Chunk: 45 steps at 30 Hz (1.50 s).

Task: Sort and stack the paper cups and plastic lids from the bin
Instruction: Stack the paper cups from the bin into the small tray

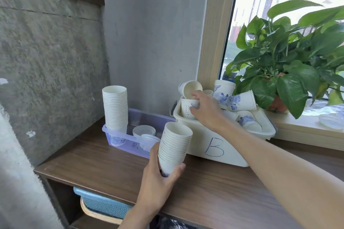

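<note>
My left hand grips a stack of white paper cups near its base, held upright over the wooden shelf. My right hand reaches into the cream bin marked "B" and pinches a loose paper cup at the bin's left end. Several more white cups with blue flower print lie jumbled in that bin. A tall stack of cups stands in the left end of a clear purple tray, with clear plastic lids beside it.
A potted green plant stands on the windowsill right behind the bin. More clear lids lie on the sill at far right. A blue basket sits under the wooden shelf. Grey walls close in the left and back.
</note>
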Each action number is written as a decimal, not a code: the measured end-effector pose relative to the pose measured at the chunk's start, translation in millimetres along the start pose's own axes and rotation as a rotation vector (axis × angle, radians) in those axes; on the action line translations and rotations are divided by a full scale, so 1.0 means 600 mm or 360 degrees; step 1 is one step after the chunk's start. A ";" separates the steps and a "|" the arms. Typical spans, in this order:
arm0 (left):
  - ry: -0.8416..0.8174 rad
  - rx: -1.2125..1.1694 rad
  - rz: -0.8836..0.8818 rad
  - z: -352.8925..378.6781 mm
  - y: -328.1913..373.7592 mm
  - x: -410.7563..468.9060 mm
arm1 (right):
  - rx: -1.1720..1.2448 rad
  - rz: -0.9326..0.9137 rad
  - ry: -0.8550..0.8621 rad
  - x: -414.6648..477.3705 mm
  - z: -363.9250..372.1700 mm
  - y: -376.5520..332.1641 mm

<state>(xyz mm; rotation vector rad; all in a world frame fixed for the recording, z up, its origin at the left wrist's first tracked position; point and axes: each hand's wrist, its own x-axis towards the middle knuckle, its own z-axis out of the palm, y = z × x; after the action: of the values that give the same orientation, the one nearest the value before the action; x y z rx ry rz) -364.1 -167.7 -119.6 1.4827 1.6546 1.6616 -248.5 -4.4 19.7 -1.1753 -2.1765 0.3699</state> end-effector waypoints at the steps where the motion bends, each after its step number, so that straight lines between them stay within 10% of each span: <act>1: 0.0003 -0.0003 -0.0008 0.000 -0.001 0.001 | 0.0014 0.0003 0.0056 0.002 0.002 0.002; 19: -0.0011 0.0011 -0.0059 0.001 -0.001 -0.001 | 0.0397 -0.0358 0.0543 -0.089 -0.069 -0.036; 45: 0.0010 -0.0042 0.0058 -0.001 0.009 -0.009 | 0.0679 -0.0080 -0.0178 -0.153 -0.012 -0.033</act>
<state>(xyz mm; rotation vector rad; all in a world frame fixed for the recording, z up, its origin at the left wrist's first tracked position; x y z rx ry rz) -360.1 -173.5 -116.7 1.5051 1.6119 1.7024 -219.4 -91.8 -1.0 -0.8773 -2.0747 0.8476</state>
